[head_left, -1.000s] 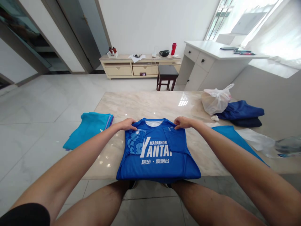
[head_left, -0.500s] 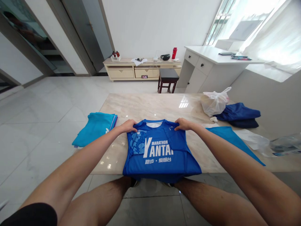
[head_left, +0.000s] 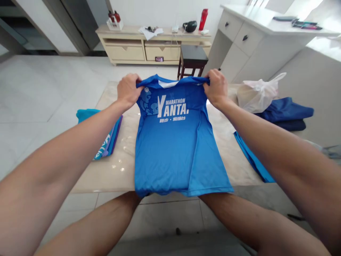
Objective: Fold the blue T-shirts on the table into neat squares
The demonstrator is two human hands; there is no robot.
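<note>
A blue T-shirt (head_left: 167,145) with white "MARATHON YANTAI" lettering hangs stretched between my hands, its collar at the far side and its hem toward me at the table's near edge. My left hand (head_left: 129,90) is closed on the left shoulder of the shirt. The opposite shoulder is gripped by my right hand (head_left: 216,87). Both sleeves look folded inward. Left of the shirt lies a stack of folded clothes (head_left: 113,137) in teal, blue and purple, partly hidden by my left arm. Another blue garment (head_left: 252,156) lies to the right, partly behind my right forearm.
The marble-patterned table (head_left: 119,177) spans the space before me. At its right are a knotted white plastic bag (head_left: 257,94) and dark blue clothing (head_left: 289,112). Beyond stand a dark stool (head_left: 193,55), a low wooden cabinet (head_left: 125,51) and a white desk (head_left: 239,42).
Both hands have raised the T-shirt by its shoulders and moved it away from me. More of its lower front now shows. The view has tilted downward.
</note>
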